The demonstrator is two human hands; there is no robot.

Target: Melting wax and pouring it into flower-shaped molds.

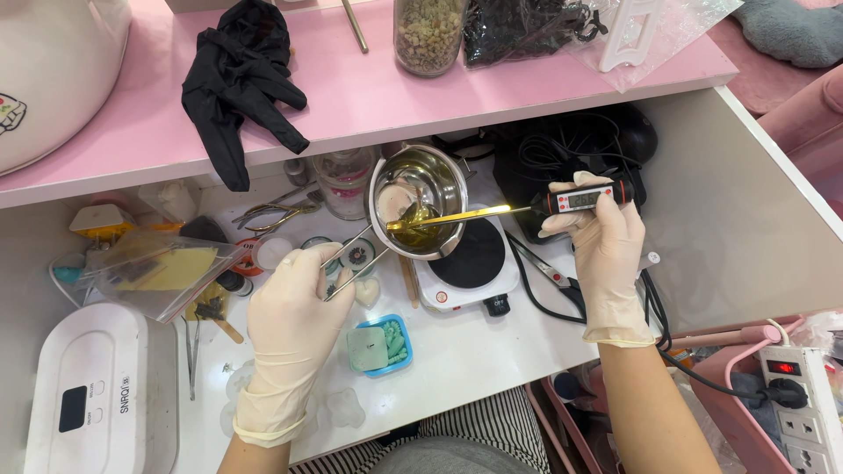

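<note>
Gripping: left hand (294, 303) clasps pot (417, 202) handle (351, 259)
Right hand (601, 246): pinches thermometer (584, 199)
Risk: tilted pot may spill onto hotplate (470, 263)

One camera only, worn on the person's head, looking steeply down and forward over the white worktop (474, 360). It sits close, within arm's reach. The pink shelf (386, 88) crosses the top; the striped lap (479, 430) shows at the bottom edge.

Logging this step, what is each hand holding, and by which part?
Left hand holds the pot by its wire handle; right hand holds the thermometer by its black head.
</note>
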